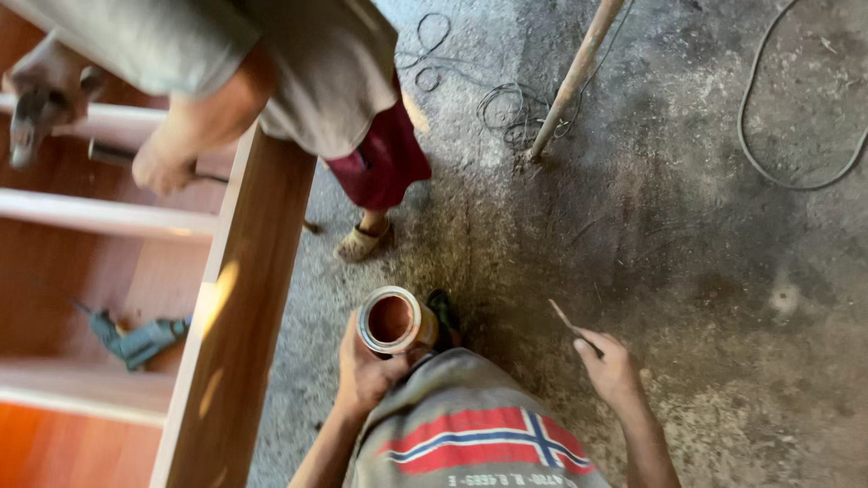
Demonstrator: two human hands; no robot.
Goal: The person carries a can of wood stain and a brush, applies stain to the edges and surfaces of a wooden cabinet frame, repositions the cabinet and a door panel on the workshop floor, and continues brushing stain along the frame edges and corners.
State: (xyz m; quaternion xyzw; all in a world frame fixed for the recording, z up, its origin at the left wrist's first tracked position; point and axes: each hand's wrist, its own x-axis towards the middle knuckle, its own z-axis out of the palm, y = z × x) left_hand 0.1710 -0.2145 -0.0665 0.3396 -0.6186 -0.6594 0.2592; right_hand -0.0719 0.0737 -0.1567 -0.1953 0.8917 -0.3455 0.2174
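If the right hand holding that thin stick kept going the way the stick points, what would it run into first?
Probably nothing but floor. The right hand aims its thin stick up and left over bare concrete floor. Further along that line stands the leaning wooden pole, though depth is unclear.

Bare floor point(723, 298) right; wooden cabinet frame point(244, 307) blocks left.

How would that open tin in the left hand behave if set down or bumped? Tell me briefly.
The tin is round, so on its side it would probably roll. It holds reddish-brown liquid and has no lid, so tipping would likely spill. The left hand carries it alone, so it seems fairly light.
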